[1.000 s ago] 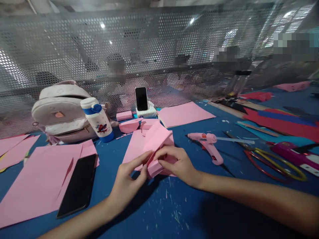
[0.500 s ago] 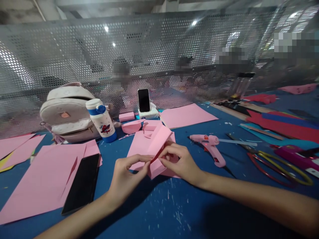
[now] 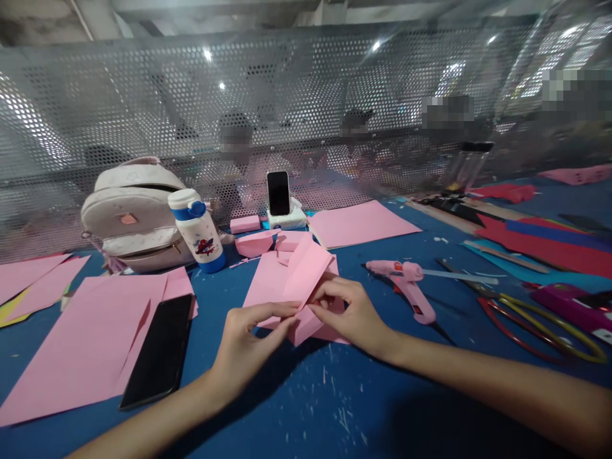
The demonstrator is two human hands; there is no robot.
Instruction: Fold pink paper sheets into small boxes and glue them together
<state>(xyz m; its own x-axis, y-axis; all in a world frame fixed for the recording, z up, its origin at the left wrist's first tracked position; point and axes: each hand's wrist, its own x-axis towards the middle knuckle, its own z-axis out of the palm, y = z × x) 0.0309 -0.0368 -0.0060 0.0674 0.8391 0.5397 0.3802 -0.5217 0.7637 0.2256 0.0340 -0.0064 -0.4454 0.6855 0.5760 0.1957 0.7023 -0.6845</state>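
A folded piece of pink paper (image 3: 310, 268) stands tilted between my hands over a flat pink sheet (image 3: 261, 280). My left hand (image 3: 253, 335) pinches its lower left edge between thumb and fingers. On the other side, my right hand (image 3: 351, 312) grips the same fold, with some fingertips hidden behind the paper. Small pink cut pieces (image 3: 255, 243) lie just beyond. To the right rests a pink glue gun (image 3: 406, 284) with a clear glue stick in its back.
Scissors (image 3: 530, 319) and a purple tool (image 3: 574, 306) lie right, before coloured sheets (image 3: 549, 245). Left are pink sheets (image 3: 90, 338), a black phone (image 3: 160, 350), a bottle (image 3: 198, 233) and a backpack (image 3: 134, 217). A phone (image 3: 278, 193) stands upright before a perforated metal screen (image 3: 306, 83).
My fingers have pressed the fold's edges closer together, and the gap seen between them earlier has narrowed. The whole view has shifted slightly.
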